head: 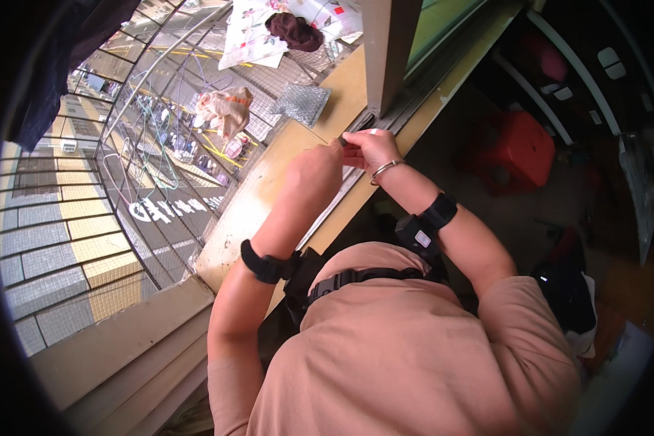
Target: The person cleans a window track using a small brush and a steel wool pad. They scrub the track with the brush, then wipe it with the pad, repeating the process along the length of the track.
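Over the yellowish window sill (234, 240), beside the sliding track (354, 177), my two hands meet. Thumb and fingers of my right hand (375, 148) pinch a small dark object (342, 140), too small to name. My left hand (313, 171) is curled against the same object; its back hides most of its fingers. Just beyond my hands lies a silvery, bubble-textured packet (303, 103), partly on the sill and partly over the mesh. A beige cloth with orange marks (226, 111) rests farther left on the wire mesh.
An upright window frame (384, 60) stands just past my hands. Outside is a barred cage (114, 218) high above a street. A floral sheet (245, 32) bears a dark maroon cloth (295, 32). Coloured hangers (163, 174) lie left. Indoors stands a red plastic stool (518, 147).
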